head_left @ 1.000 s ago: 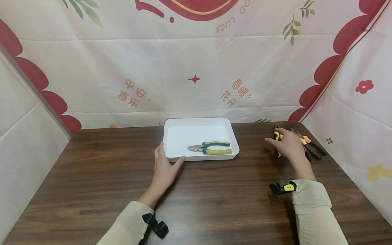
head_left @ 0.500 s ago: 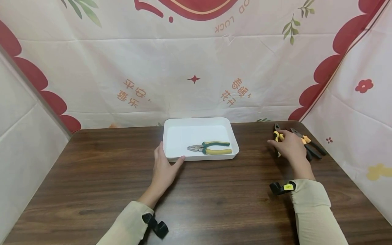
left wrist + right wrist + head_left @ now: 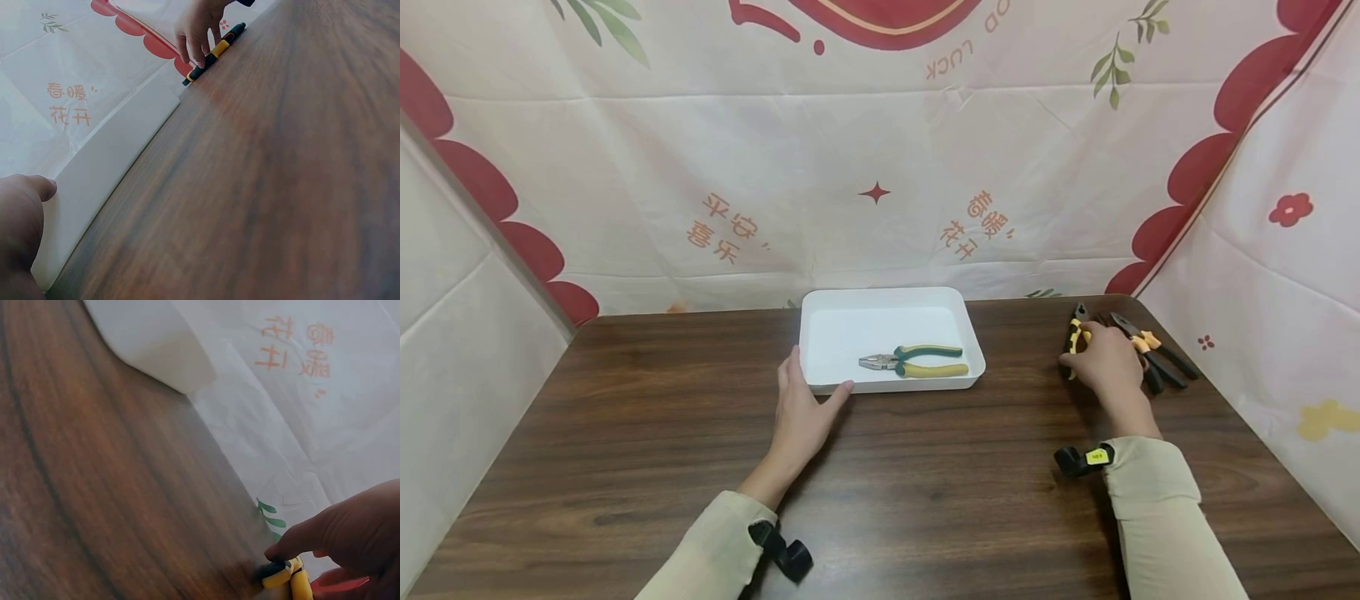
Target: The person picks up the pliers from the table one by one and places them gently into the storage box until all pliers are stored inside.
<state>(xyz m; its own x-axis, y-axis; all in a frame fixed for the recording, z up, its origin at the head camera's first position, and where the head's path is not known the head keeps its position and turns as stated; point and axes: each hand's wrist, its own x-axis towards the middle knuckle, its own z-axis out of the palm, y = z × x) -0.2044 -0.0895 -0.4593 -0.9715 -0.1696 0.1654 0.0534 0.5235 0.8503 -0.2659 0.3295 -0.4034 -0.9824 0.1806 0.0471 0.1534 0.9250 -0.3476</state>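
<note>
backdrop cloth (image 3: 880,137): mirrored "od luck" (image 3: 950,59), "平安喜乐" (image 3: 722,227), "春暖花开" (image 3: 69,104); yellow wrist label (image 3: 1097,457) illegible.

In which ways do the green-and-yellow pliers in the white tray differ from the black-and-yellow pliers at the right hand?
The green-and-yellow metal pliers lie inside the white rectangular tray; the black-and-yellow pliers are outside it. The first point left; the second point forward. The first are untouched; the right hand grips the second. Both have partly yellow handles.
</note>
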